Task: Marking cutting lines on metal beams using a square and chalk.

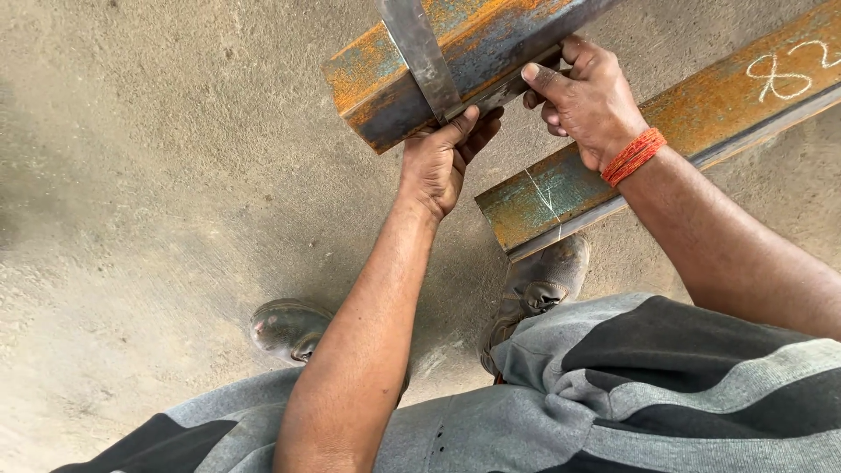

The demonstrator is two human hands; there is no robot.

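Below, rough grey concrete floor (158,175); our left hand (438,162) and right hand (583,101) clamp a flat steel square (425,57) against the rusty rectangular steel tube (455,52).

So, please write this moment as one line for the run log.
left hand: grips flat steel strip against rusty steel tube | right hand: holds tube edge | second rusty tube: alongside | floor: concrete

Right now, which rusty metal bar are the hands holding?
The upper rusty bar, with the flat grey metal strip across it. Both the left hand and right hand grip it. The lower chalk-marked bar lies untouched.
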